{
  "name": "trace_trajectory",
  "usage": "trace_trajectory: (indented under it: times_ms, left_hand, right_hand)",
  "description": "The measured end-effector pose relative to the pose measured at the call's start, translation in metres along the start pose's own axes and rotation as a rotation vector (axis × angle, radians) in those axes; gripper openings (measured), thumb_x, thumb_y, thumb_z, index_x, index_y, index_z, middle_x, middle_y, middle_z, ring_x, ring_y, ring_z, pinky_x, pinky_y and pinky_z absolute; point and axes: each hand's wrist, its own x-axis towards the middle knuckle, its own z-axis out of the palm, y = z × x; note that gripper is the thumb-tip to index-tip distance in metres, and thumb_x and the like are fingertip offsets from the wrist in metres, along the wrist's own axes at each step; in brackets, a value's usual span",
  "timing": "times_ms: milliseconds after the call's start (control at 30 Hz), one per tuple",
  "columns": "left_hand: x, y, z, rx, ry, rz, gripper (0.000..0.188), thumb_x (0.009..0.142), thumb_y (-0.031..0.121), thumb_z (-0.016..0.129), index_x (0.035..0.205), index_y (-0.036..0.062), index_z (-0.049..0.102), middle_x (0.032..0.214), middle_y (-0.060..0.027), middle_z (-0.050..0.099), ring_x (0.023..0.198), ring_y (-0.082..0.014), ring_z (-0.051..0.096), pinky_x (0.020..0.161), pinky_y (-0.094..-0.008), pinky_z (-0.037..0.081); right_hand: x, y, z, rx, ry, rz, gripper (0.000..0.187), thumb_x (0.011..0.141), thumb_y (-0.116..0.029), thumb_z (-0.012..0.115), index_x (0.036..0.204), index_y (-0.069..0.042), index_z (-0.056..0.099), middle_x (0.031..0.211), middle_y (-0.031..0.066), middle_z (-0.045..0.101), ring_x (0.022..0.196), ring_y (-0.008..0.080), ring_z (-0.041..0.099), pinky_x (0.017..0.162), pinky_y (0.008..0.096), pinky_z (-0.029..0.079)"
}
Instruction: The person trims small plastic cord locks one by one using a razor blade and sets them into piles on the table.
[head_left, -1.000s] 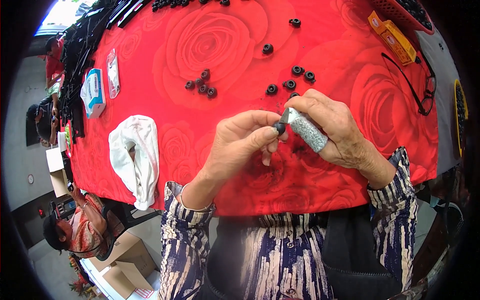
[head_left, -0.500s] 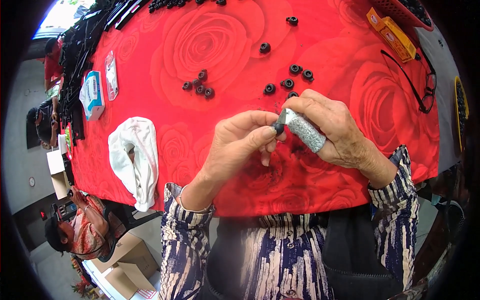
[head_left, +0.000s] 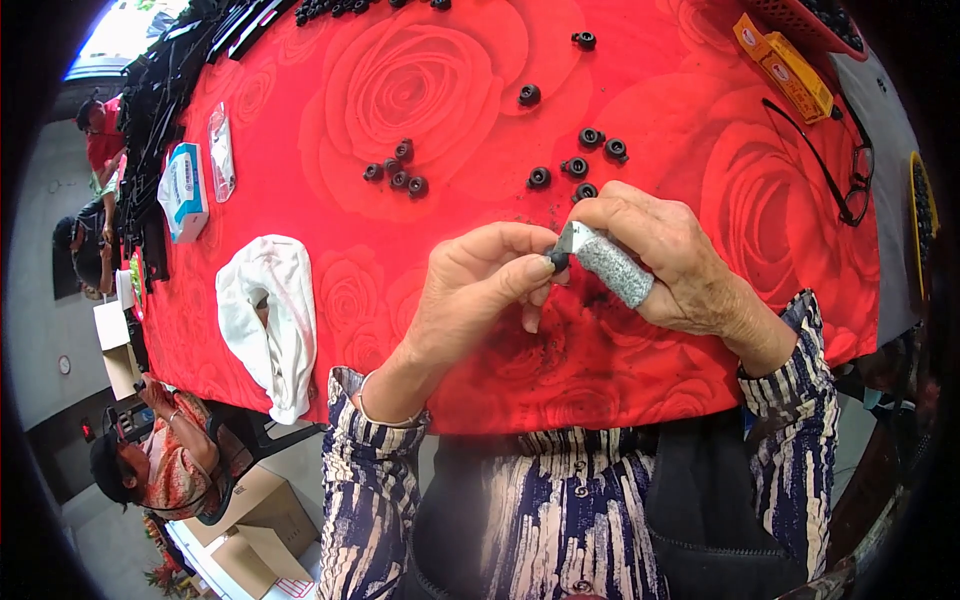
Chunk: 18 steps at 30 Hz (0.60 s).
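Note:
My left hand (head_left: 485, 283) pinches a small round black part (head_left: 558, 260) between thumb and index finger; the fingers cover most of it. In my right hand (head_left: 668, 255) is a short blade (head_left: 573, 238) whose handle (head_left: 618, 270) is wrapped in glittery silver-grey material. The blade's edge meets the black part or lies right beside it. Just beyond my hands, several black ring-topped parts (head_left: 576, 167) are scattered on the red rose-patterned tablecloth (head_left: 400, 80). A second small cluster of them (head_left: 400, 180) sits further left. Dark crumbs dot the cloth below my fingers.
A white cloth (head_left: 268, 320) lies at the left, with a tissue pack (head_left: 185, 192) and a clear packet (head_left: 221, 152) beyond it. Long black strips (head_left: 160, 150) pile along the far left edge. Glasses (head_left: 855, 185), an orange box (head_left: 785, 70) and a red basket (head_left: 800, 22) are at right.
The blade has shifted very slightly against the black part, and my right hand has tilted a little. Both hands otherwise keep their place and grip.

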Motion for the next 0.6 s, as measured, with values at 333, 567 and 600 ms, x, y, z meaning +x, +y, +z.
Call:
trace_trajectory:
  times_ms: [333,567,600]
  left_hand:
    - [-0.0001,0.0,0.0001,0.008,-0.008,-0.02,0.024,0.09,0.009,0.06,0.108,-0.0057,0.059,0.084,-0.0065,0.062,0.067,-0.0082,0.055,0.053,-0.0222,0.05]
    - [-0.0002,-0.0011,0.0008,-0.04,-0.016,-0.067,0.023,0.09,0.012,0.061,0.105,-0.0051,0.059,0.082,-0.0058,0.061,0.064,-0.0073,0.053,0.053,-0.022,0.049]
    - [0.0003,-0.0013,0.0009,-0.044,-0.019,-0.064,0.023,0.09,0.012,0.061,0.105,-0.0051,0.059,0.082,-0.0057,0.061,0.064,-0.0072,0.053,0.053,-0.0219,0.049]
  right_hand:
    - [-0.0011,0.0008,0.0,-0.012,-0.008,0.002,0.024,0.079,-0.007,0.063,0.1,0.001,0.055,0.075,0.0121,0.05,0.063,0.0277,0.052,0.056,0.0358,0.041]
    - [-0.0012,0.0037,-0.0015,-0.003,-0.031,-0.015,0.022,0.079,-0.007,0.064,0.098,0.001,0.056,0.075,0.0122,0.051,0.063,0.0274,0.053,0.055,0.0357,0.042]
    - [-0.001,0.0036,-0.002,-0.001,-0.034,-0.011,0.022,0.078,-0.007,0.064,0.098,0.001,0.056,0.075,0.0122,0.051,0.064,0.0275,0.053,0.055,0.0359,0.042]
